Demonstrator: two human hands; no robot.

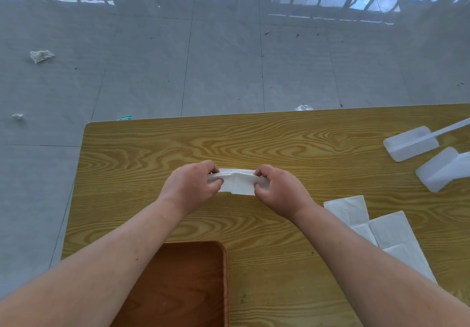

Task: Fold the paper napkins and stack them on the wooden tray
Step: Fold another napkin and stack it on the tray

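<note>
Waiting at the bottom centre of the frame, the wooden tray (178, 283) shows bare. Above it, mid-frame, the left hand (192, 189) and right hand (277, 190) each pinch an end of a paper napkin (239, 183), half folded. Matching edges squarely before creasing looks wise. Unfolded napkins (376, 227) lie right.

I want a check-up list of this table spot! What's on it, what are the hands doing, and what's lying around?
Surface: wood-grain table, bare in the middle.
Job's things: napkin being folded; unfolded napkins at right; wooden tray, no napkins seen on it.
Clutter: two white plastic pieces at far right.
Grippers: left hand and right hand pinch the napkin's ends.
Cables: nothing seen.
Surroundings: tiled floor with crumpled paper scraps; railing behind.
</note>
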